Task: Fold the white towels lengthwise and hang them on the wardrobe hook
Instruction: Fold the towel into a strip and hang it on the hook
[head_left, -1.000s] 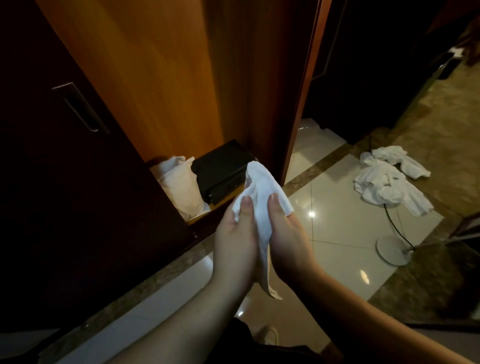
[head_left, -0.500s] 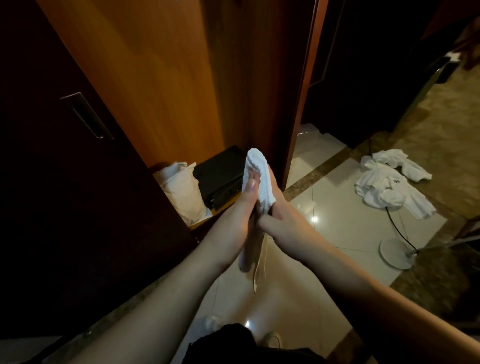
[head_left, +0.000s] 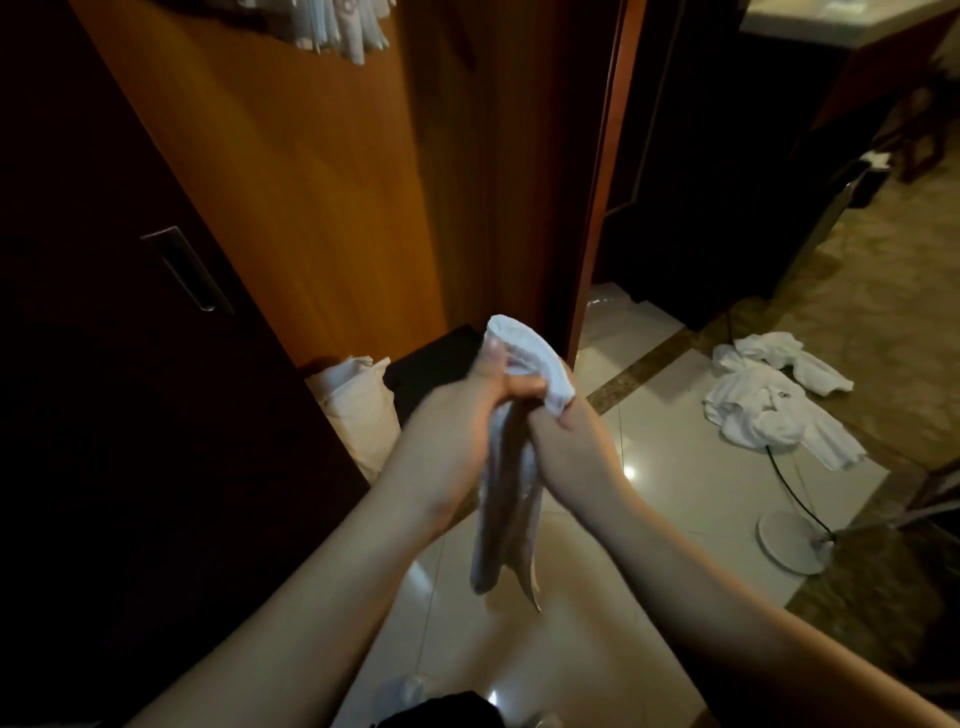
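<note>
Both forearms reach out over the glossy tiled floor (head_left: 649, 431), and between the hands hangs a white towel (head_left: 506, 499), folded long and narrow, its loose ends dangling below the wrists. The left hand (head_left: 457, 421) grips it from the left, thumb laid across the cloth. The right hand (head_left: 566, 441) holds it from the other side, and the top of the towel flops over those knuckles. Just beyond the hands, at the foot of the open wardrobe, a pale cloth bag (head_left: 358, 400) leans beside a black box (head_left: 431, 358). Off to the right, a heap of white towels (head_left: 769, 405) lies on the tiles, near a round white stand base (head_left: 789, 540) with a black cord. High up at the top, some pale fabric (head_left: 337, 26) hangs against the wooden panel (head_left: 291, 182).
</note>
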